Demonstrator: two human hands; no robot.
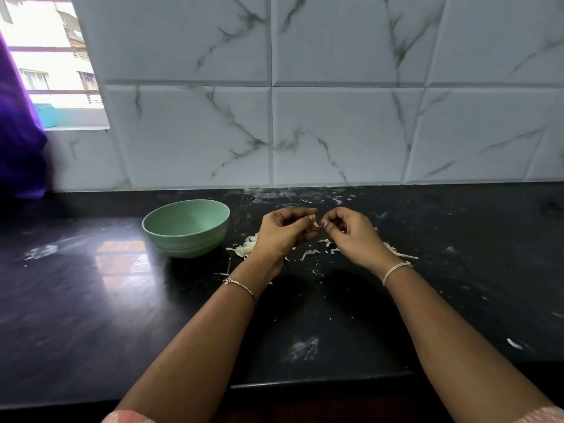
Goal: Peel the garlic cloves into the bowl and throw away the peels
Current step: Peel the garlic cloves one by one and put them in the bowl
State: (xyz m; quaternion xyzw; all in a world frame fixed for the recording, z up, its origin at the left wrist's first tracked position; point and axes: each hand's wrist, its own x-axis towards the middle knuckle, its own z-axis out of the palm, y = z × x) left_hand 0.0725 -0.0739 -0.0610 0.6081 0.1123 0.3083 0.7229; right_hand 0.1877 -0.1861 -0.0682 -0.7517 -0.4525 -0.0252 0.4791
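Pinching a small pale garlic clove, mostly hidden, the left hand and right hand meet fingertip to fingertip, fingers curled, just right of the pale green round bowl, which looks empty. White papery peels litter the glossy black table right of the bowl. A slick clove could pop loose into that litter, and clinging peel could ride into the bowl.

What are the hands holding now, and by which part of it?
The left hand and the right hand pinch a small pale piece between their fingertips, where they meet. It is too small to tell clove from peel, or which part.
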